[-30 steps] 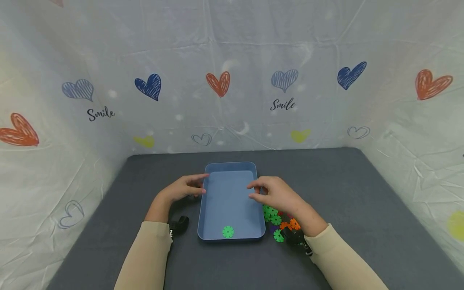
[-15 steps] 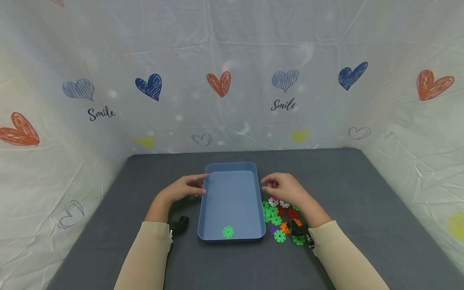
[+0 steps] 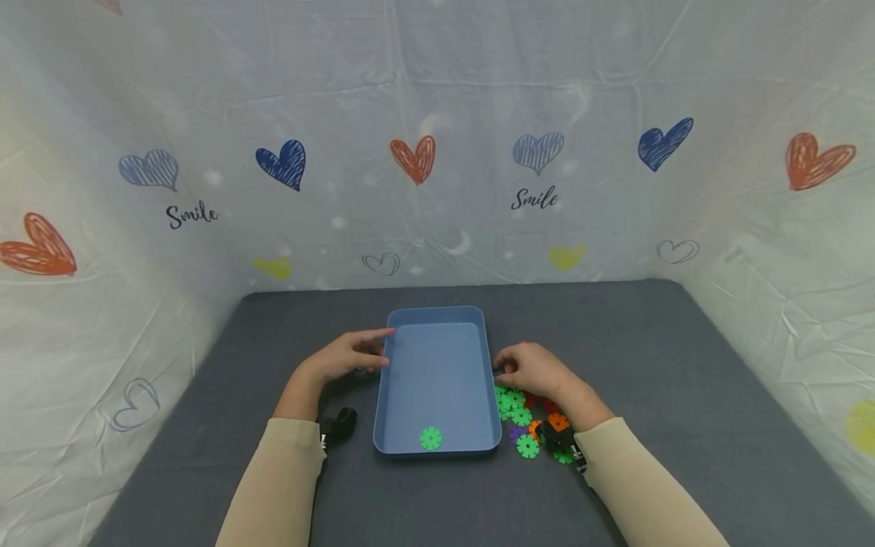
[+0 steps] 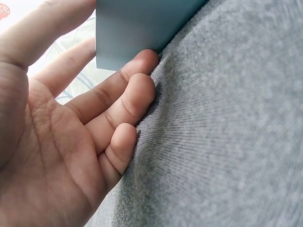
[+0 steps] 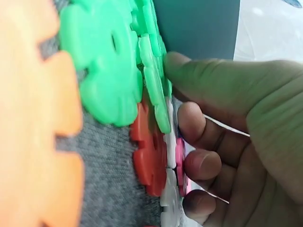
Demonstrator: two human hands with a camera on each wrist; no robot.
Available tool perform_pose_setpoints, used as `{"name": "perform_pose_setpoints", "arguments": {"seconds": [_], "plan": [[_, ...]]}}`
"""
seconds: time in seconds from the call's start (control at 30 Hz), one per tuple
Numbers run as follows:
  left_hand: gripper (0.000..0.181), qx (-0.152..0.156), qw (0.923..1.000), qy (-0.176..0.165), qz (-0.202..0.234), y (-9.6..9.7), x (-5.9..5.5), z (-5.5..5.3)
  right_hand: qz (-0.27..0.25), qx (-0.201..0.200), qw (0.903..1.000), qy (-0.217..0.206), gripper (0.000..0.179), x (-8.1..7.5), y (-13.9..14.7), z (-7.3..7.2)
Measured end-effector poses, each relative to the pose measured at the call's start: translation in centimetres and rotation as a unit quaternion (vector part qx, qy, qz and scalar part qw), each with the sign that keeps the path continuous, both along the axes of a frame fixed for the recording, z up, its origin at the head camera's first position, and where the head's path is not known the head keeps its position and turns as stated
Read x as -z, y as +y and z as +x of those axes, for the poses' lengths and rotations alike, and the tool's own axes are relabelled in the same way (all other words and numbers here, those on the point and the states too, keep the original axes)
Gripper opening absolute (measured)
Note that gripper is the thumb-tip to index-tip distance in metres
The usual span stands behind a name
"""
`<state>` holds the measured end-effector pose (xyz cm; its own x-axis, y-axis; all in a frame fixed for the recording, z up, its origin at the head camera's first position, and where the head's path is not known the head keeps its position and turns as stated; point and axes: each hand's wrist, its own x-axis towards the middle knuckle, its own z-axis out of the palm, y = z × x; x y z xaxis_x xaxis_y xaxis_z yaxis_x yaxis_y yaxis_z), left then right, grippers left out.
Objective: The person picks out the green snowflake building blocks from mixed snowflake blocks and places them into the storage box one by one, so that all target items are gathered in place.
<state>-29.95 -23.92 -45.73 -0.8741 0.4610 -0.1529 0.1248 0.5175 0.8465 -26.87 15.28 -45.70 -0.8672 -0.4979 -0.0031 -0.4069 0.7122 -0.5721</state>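
My left hand (image 3: 345,354) rests at the left side of the blue tray (image 3: 378,403). Its index finger and thumb reach the rim, while the other fingers bend against the outer wall and tablecloth in the left wrist view. One green snowflake building disc (image 3: 431,438) lies in the tray near its front. Right of the tray, my right hand (image 3: 536,371) is low over a pile of snowflake discs (image 3: 521,416). In the right wrist view the thumb touches green discs (image 5: 106,61), and bent fingertips lie beside white and pink discs (image 5: 181,161). No disc shows between thumb and fingers.
The pile includes orange discs (image 3: 558,422), a purple disc (image 3: 517,434) and red discs (image 5: 149,151). A dark grey cloth covers the table (image 3: 615,327). A white curtain (image 3: 465,91) with printed hearts surrounds the back and sides. Black cameras (image 3: 338,425) sit on both wrists.
My right hand has moved from over the tray's right rim to the right, then down onto the disc pile. The left hand and tray have stayed in place.
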Motion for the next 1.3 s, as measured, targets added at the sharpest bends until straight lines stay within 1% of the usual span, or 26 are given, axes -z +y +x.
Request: {"name": "perform_pose_setpoints", "arguments": {"seconds": [0.13, 0.33, 0.53, 0.67, 0.77, 0.9, 0.97, 1.03, 1.2, 1.3], "plan": [[0.069, 0.0, 1.0, -0.001, 0.003, 0.1, -0.1, 0.1, 0.007, 0.014, 0.9999, -0.002, 0.023, 0.0, 0.1, -0.1], [0.069, -0.001, 1.0, -0.004, 0.006, 0.2, -0.2, 0.3, 0.025, 0.002, 0.9996, -0.011, 0.033, -0.1, 0.5, -0.1], [0.069, 0.0, 0.9999, -0.002, 0.011, 0.2, -0.1, 0.3, 0.05, -0.004, 0.9987, 0.004, 0.022, -0.5, 0.7, 0.1], [0.069, 0.004, 0.9999, -0.001, 0.012, 0.2, -0.1, 0.3, 0.054, 0.0, 0.9981, 0.032, 0.022, -1.0, 0.7, 0.4], [0.069, 0.006, 0.9999, -0.003, 0.013, 0.2, -0.1, 0.4, 0.036, 0.006, 0.9981, 0.05, 0.026, -2.0, 0.8, 0.7], [0.069, 0.006, 0.9999, -0.005, 0.014, 0.3, -0.3, 0.4, -0.012, 0.023, 0.9986, 0.045, 0.028, -3.7, 1.0, 1.4], [0.068, 0.007, 0.9999, -0.004, 0.013, 0.4, -0.4, 0.3, -0.041, 0.029, 0.9979, 0.04, 0.029, -4.6, 1.0, 1.7], [0.068, 0.006, 0.9999, -0.003, 0.014, 0.5, -0.4, 0.2, -0.064, 0.031, 0.9965, 0.044, 0.029, -5.3, 1.0, 1.9], [0.068, 0.008, 0.9998, -0.002, 0.017, 0.4, -0.5, 0.1, -0.094, 0.007, 0.9934, 0.065, 0.029, -6.5, 0.1, 2.1], [0.069, 0.007, 0.9998, -0.002, 0.016, 0.3, -0.2, 0.2, -0.112, -0.006, 0.9916, 0.065, 0.028, -6.7, -0.8, 2.4]]}}
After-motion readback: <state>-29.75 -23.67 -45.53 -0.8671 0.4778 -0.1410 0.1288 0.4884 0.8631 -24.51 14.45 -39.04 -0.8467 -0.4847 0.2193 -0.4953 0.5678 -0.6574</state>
